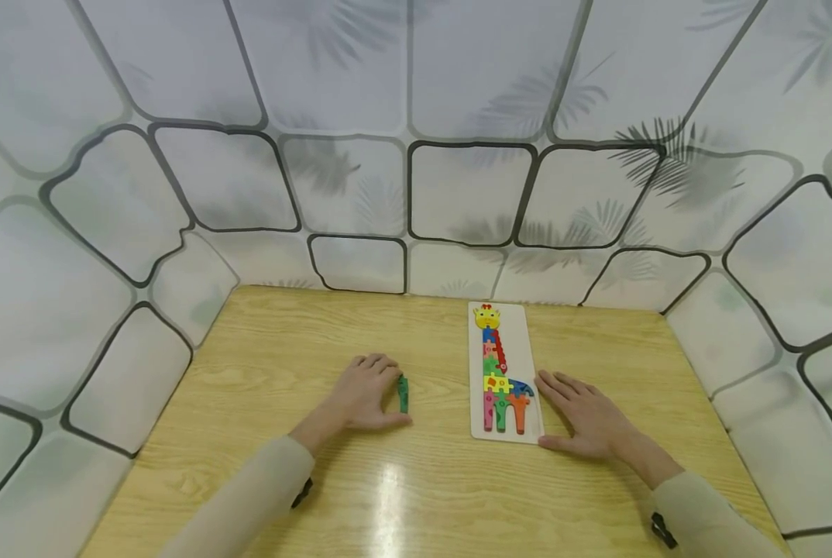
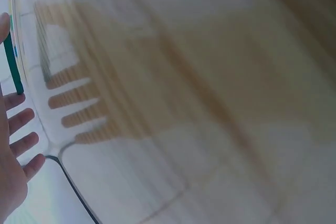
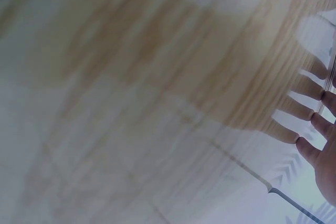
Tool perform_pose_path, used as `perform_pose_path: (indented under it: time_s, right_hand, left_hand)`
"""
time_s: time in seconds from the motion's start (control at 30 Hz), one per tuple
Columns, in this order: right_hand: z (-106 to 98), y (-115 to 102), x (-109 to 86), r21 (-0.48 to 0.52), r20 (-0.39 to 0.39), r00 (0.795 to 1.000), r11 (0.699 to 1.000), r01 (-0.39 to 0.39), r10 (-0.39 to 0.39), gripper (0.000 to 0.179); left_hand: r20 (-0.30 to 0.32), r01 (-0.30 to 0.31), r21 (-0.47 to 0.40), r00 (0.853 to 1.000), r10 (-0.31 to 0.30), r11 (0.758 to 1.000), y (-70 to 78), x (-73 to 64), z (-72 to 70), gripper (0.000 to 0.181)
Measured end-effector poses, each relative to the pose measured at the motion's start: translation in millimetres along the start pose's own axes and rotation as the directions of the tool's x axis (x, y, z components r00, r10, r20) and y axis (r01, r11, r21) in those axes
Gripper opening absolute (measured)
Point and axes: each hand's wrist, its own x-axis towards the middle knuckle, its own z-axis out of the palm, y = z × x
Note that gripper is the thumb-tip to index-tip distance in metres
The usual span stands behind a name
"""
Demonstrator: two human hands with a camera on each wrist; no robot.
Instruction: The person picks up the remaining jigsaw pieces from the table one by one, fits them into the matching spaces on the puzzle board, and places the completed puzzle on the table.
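My left hand point(image 1: 369, 393) pinches a green puzzle piece point(image 1: 403, 394) between thumb and fingertip, low over the table left of the board. In the left wrist view the green piece point(image 2: 12, 62) is a thin strip seen on edge, and the other fingers are spread. To the right lies a white puzzle board point(image 1: 527, 341) with a giraffe puzzle point(image 1: 501, 383) of colored interlocking pieces, a yellow head at its far end. My right hand point(image 1: 583, 418) has its fingers straight, thumb and fingertips right at the board's right edge. In the right wrist view the right hand point(image 3: 324, 156) shows only partly.
The light wood table point(image 1: 283, 333) has a glossy surface that reflects the hands. White curtain-like walls point(image 1: 360, 186) with dark outlines and leaf prints stand along the back and both sides of the table.
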Motion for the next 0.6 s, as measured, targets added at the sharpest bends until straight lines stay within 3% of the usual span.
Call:
perform_pose_path:
  time_s: [0.6]
  right_hand:
    - [-0.3, -0.6, -1.0, 0.001, 0.001, 1.000, 1.000, -0.004, 0.004, 0.103]
  left_hand:
    - [0.047, -0.012, 0.009, 0.999, 0.012, 1.000, 31.5, 19.2, 1.6, 0.088]
